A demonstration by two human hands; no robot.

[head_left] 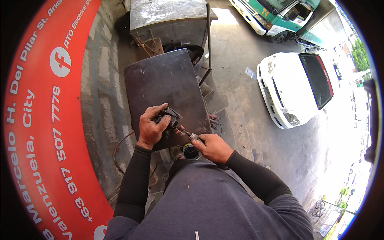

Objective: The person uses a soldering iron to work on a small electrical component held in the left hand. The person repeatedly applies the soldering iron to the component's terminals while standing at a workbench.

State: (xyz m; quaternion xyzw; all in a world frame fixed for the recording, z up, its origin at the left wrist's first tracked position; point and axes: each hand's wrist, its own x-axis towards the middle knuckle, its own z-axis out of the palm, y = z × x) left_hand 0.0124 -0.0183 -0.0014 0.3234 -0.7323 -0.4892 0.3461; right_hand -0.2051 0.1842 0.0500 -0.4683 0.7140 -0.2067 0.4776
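My left hand [149, 130] is wrapped round a black mechanical part [173, 116] over the near end of a dark metal tabletop [160, 76]. A coppery, spring-like piece [180, 131] sticks out of its lower side toward my other hand. Between thumb and fingers, my right hand [214, 148] grips a small grey metal piece [193, 137]. A thin dark rod seems to run from this piece to the coppery one; whether they are joined I cannot tell. Both hands are close together, with the right one a little nearer to my body.
Below the table's near edge stands a round dark container [191, 152]. Beyond the table are a grey-topped metal bench [168, 14] and an upright post [209, 36]. A red banner [48, 132] hangs along the left. To the right are a white car [294, 90] and a green-and-white truck [276, 18].
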